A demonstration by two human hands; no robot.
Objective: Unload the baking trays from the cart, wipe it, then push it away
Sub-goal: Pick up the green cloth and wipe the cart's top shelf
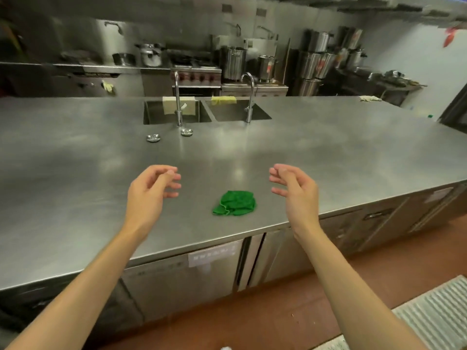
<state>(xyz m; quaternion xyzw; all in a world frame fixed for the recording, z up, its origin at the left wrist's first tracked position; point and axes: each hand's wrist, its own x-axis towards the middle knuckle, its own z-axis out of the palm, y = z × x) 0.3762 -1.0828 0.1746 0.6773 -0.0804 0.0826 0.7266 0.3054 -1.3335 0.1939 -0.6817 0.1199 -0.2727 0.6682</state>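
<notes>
A crumpled green cloth [235, 203] lies on the steel counter [75, 173] near its front edge. My left hand [151, 190] hovers above the counter to the left of the cloth, fingers loosely curled and apart, holding nothing. My right hand [295, 188] hovers to the right of the cloth in the same pose, empty. Neither hand touches the cloth. No cart and no baking trays are in view.
A double sink [207, 112] with two tall taps [178, 102] is set into the counter's far side, with cloths draped on its rim. Two metal drain plugs [153, 137] lie before it. Stoves and stockpots [232, 61] line the back wall. A ribbed mat [434, 317] lies on the red floor.
</notes>
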